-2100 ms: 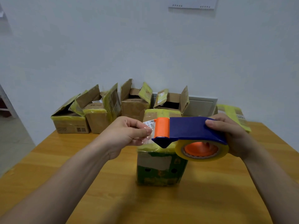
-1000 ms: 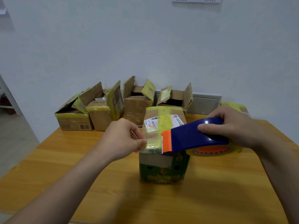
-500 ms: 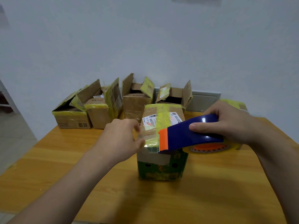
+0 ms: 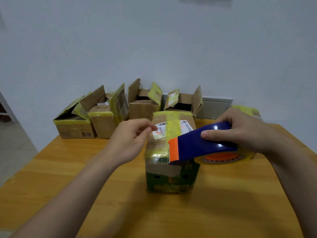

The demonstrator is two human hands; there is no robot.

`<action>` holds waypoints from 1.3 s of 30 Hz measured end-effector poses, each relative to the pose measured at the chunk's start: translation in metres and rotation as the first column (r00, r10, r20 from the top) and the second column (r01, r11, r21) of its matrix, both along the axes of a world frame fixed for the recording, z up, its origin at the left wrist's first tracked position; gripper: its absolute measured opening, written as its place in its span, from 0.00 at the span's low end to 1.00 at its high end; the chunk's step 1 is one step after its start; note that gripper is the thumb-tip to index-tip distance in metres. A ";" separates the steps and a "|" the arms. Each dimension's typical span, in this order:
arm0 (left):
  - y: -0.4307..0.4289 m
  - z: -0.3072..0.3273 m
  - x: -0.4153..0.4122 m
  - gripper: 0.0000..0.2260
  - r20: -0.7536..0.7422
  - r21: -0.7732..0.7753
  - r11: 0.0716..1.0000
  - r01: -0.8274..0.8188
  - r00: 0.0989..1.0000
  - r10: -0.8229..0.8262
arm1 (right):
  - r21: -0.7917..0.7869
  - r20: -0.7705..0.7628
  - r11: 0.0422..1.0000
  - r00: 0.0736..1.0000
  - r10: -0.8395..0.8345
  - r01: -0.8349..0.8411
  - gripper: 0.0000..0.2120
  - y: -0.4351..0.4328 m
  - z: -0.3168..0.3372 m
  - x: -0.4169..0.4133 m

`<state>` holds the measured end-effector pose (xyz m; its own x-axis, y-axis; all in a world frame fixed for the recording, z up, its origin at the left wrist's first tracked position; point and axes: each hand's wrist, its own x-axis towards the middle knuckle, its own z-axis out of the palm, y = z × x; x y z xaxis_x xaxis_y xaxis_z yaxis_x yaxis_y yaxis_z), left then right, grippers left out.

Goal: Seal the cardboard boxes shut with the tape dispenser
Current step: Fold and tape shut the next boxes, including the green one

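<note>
A closed cardboard box (image 4: 171, 179) with a green front and yellow tape across its top stands mid-table. My right hand (image 4: 247, 133) grips the blue tape dispenser (image 4: 204, 145) from above. Its orange blade end rests at the box's near top edge, and the yellowish tape roll (image 4: 221, 158) hangs under it. A clear tape end lies stuck over that near edge. My left hand (image 4: 127, 141) hovers at the box's top left, fingers loosely curled and apart above the shipping label (image 4: 162, 130), holding nothing.
Several open cardboard boxes (image 4: 104, 121) with raised flaps line the wall at the back. A taped box (image 4: 247, 109) sits behind my right hand. The wooden table (image 4: 223, 203) ends at the left, with floor (image 4: 13, 148) beyond.
The dispenser came down from above the box to its near top edge. My left hand, which pinched and pressed the tape end there, has let go and lifted toward the label.
</note>
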<state>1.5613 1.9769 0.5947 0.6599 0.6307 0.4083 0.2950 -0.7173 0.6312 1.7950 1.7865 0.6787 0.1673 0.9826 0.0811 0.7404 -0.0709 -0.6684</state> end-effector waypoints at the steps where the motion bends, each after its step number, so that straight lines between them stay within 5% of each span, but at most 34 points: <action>1: -0.004 0.004 0.010 0.12 0.016 -0.040 0.996 0.076 0.997 -0.075 | -0.003 -0.014 1.000 1.000 0.006 -0.006 0.23 -0.001 0.000 0.001; 8: -0.018 -0.003 0.063 0.24 -0.090 -0.367 0.902 0.228 0.956 -0.278 | -0.026 -0.111 1.000 0.994 -0.005 0.002 0.22 -0.009 -0.003 0.013; 12: -0.013 -0.019 0.061 0.30 -0.160 -0.207 0.951 0.230 0.951 -0.265 | -0.020 -0.130 1.000 0.991 -0.001 -0.002 0.16 -0.012 -0.005 0.016; 18: -0.004 -0.022 0.061 0.19 -0.249 -0.129 0.959 0.251 0.928 -0.276 | -0.011 -0.123 1.000 0.992 -0.008 0.007 0.18 -0.023 -0.009 0.026; 23: -0.005 -0.022 0.065 0.18 -0.280 -0.086 0.964 0.250 0.923 -0.264 | -0.002 -0.178 0.999 0.983 0.042 -0.043 0.09 -0.034 -0.012 0.031; 29: -0.006 -0.019 0.062 0.18 -0.265 -0.067 0.970 0.235 0.933 -0.245 | 0.095 -0.160 0.993 0.985 -0.060 0.076 0.18 -0.053 -0.019 0.060; 39: -0.008 -0.021 0.062 0.24 -0.265 -0.032 0.973 0.229 0.937 -0.229 | 0.101 -0.183 0.992 0.982 -0.055 0.074 0.17 -0.064 -0.041 0.071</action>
<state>1.6238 1.9691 0.5735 0.8708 0.4501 0.1979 0.2799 -0.7847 0.5531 1.8655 1.7227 0.6374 0.2514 0.9566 0.1476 0.6039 -0.0358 -0.7963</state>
